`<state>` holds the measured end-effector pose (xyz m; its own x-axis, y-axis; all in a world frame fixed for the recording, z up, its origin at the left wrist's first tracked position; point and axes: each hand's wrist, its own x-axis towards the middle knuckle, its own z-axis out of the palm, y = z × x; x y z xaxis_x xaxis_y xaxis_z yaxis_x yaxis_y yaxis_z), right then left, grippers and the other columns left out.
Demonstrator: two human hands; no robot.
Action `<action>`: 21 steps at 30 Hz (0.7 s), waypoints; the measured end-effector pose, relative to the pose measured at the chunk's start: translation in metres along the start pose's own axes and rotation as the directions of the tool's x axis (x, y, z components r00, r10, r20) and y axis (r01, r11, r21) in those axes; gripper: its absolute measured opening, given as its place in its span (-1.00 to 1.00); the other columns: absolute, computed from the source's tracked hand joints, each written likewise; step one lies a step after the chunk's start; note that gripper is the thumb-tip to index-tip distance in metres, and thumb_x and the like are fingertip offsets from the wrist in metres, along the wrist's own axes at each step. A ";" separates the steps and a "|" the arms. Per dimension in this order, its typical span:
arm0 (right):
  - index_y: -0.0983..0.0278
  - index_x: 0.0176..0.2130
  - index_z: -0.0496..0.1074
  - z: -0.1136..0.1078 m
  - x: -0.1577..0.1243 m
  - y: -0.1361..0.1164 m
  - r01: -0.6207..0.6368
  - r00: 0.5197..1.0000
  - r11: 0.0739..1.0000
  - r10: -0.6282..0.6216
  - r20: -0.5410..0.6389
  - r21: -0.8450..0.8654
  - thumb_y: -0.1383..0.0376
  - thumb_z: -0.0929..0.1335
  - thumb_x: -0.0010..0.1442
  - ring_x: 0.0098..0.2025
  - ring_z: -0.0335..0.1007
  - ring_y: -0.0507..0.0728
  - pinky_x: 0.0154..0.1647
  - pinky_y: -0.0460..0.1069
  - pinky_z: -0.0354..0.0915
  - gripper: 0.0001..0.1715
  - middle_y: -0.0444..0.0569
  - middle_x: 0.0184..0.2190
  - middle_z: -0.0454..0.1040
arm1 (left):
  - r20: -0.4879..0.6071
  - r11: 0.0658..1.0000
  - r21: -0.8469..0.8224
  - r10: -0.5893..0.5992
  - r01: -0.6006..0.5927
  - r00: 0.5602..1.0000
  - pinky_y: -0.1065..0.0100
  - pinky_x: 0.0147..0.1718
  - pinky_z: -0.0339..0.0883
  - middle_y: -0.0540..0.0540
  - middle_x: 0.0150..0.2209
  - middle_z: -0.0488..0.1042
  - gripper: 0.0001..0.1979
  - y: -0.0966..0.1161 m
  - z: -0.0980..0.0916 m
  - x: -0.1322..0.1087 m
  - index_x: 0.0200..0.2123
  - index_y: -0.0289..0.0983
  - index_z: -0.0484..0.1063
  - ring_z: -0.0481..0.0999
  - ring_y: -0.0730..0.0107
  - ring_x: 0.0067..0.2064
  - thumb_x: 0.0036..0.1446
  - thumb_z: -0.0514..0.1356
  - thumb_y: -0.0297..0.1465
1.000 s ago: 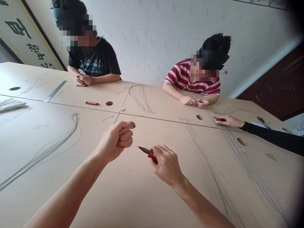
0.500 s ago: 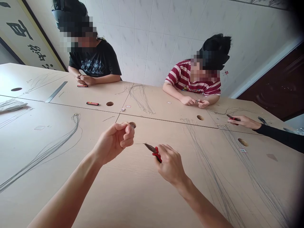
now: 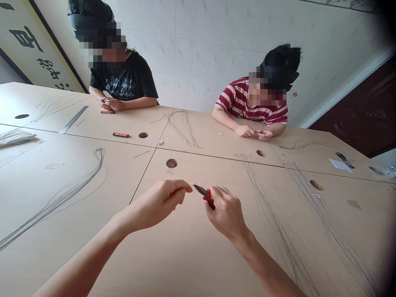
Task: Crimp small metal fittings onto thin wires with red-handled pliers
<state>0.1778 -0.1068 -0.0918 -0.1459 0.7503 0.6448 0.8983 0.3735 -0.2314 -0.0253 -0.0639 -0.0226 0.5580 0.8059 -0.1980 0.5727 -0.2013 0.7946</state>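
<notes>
A pair of red-handled pliers (image 3: 206, 194) is gripped in the right hand (image 3: 227, 212), the fingers wrapped around the handles and the dark nose pointed left and slightly up. The left hand (image 3: 162, 202) is held just beside the nose, its fingers pinched narrow; what is pinched is too fine to be made out, though a small wire loop (image 3: 194, 185) is seen at the tip of the pliers. Both hands are held low over the pale worktop (image 3: 192, 255), just in front of a round hole (image 3: 171, 163) in it.

A bundle of thin wires (image 3: 71, 189) is laid in a long curve on the left of the worktop, and more wires (image 3: 278, 231) are spread on the right. Across the worktop two other people are seated: one in a black shirt (image 3: 126, 82) with a small red tool (image 3: 120, 135) lying nearby, and one in a red striped shirt (image 3: 239, 103), whose hands (image 3: 253, 133) are brought together.
</notes>
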 end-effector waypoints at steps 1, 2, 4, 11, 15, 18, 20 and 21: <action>0.22 -0.48 0.14 -0.001 0.000 0.000 -0.002 1.000 1.000 0.002 0.002 0.000 0.51 0.20 0.08 -0.57 0.12 0.03 -0.55 -0.09 -0.02 -0.78 -0.19 -0.64 0.22 | 0.018 1.000 -0.016 -0.007 0.008 1.000 0.39 -0.55 0.05 0.03 -0.46 0.29 -0.69 0.000 -0.001 0.000 -0.17 -0.20 0.49 0.15 0.46 -0.53 0.28 -0.05 -0.31; 0.22 -0.49 0.13 -0.002 0.000 0.000 -0.002 1.000 1.000 0.002 0.004 0.000 0.51 0.20 0.08 -0.57 0.11 0.03 -0.55 -0.09 -0.02 -0.78 -0.19 -0.64 0.22 | 0.034 0.999 -0.043 -0.011 0.012 0.999 0.38 -0.54 0.04 0.04 -0.45 0.25 -0.68 0.001 -0.001 0.001 -0.16 -0.20 0.48 0.13 0.45 -0.52 0.27 -0.06 -0.34; 0.22 -0.49 0.13 -0.003 0.000 -0.001 0.002 1.000 1.000 -0.002 0.004 0.004 0.51 0.20 0.09 -0.57 0.12 0.02 -0.55 -0.10 -0.02 -0.77 -0.19 -0.64 0.23 | 0.039 0.994 -0.111 -0.009 0.013 0.999 0.36 -0.51 0.03 0.04 -0.48 0.17 -0.67 0.002 -0.002 0.002 -0.24 -0.22 0.49 0.10 0.43 -0.50 0.22 -0.08 -0.39; 0.22 -0.48 0.15 -0.005 0.002 -0.001 0.027 1.000 1.000 -0.027 -0.006 0.001 0.50 0.20 0.11 -0.55 0.14 0.03 -0.52 -0.09 -0.01 -0.78 -0.18 -0.63 0.24 | -0.063 0.972 -0.233 0.008 -0.023 0.998 0.32 -0.48 -0.04 0.05 -0.55 0.01 -0.69 0.008 0.000 0.004 -0.42 -0.28 0.44 0.02 0.42 -0.48 0.13 -0.10 -0.42; 0.23 -0.48 0.16 -0.006 0.001 0.001 0.026 1.000 1.000 -0.026 -0.007 -0.008 0.50 0.21 0.11 -0.54 0.13 0.03 -0.53 -0.09 -0.01 -0.78 -0.18 -0.62 0.24 | -0.075 0.972 -0.231 0.015 -0.032 0.997 0.37 -0.53 -0.02 0.08 -0.57 0.02 -0.68 0.004 0.004 0.005 -0.36 -0.28 0.47 0.02 0.46 -0.51 0.20 -0.06 -0.37; 0.23 -0.48 0.17 -0.006 0.000 0.001 0.030 1.000 0.999 -0.030 -0.004 -0.017 0.51 0.20 0.11 -0.55 0.11 0.03 -0.53 -0.08 -0.01 -0.78 -0.18 -0.62 0.25 | -0.052 0.986 -0.167 0.010 -0.019 0.999 0.41 -0.62 -0.11 0.13 -0.59 -0.02 -0.72 0.000 0.008 0.006 -0.23 -0.26 0.48 -0.04 0.50 -0.58 0.24 0.00 -0.32; 0.23 -0.49 0.17 -0.006 0.000 0.002 0.035 0.999 0.999 -0.035 0.004 -0.026 0.51 0.21 0.11 -0.54 0.10 0.04 -0.52 -0.08 0.00 -0.78 -0.17 -0.62 0.25 | -0.050 0.993 -0.110 0.026 -0.032 0.998 0.43 -0.64 -0.12 0.15 -0.61 -0.03 -0.73 -0.001 0.009 0.006 -0.17 -0.24 0.47 -0.06 0.51 -0.60 0.26 0.00 -0.32; 0.23 -0.49 0.18 -0.005 -0.001 0.002 0.039 0.999 0.999 -0.039 0.009 -0.029 0.51 0.21 0.11 -0.54 0.10 0.04 -0.51 -0.08 0.00 -0.78 -0.17 -0.62 0.25 | -0.051 0.996 -0.075 0.037 -0.040 0.998 0.43 -0.64 -0.11 0.15 -0.62 -0.04 -0.73 -0.001 0.009 0.006 -0.18 -0.24 0.47 -0.06 0.51 -0.60 0.27 -0.01 -0.33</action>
<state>0.1821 -0.1095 -0.0888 -0.1840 0.7401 0.6469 0.9037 0.3862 -0.1848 -0.0166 -0.0640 -0.0297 0.5475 0.8251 -0.1396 0.5029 -0.1911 0.8429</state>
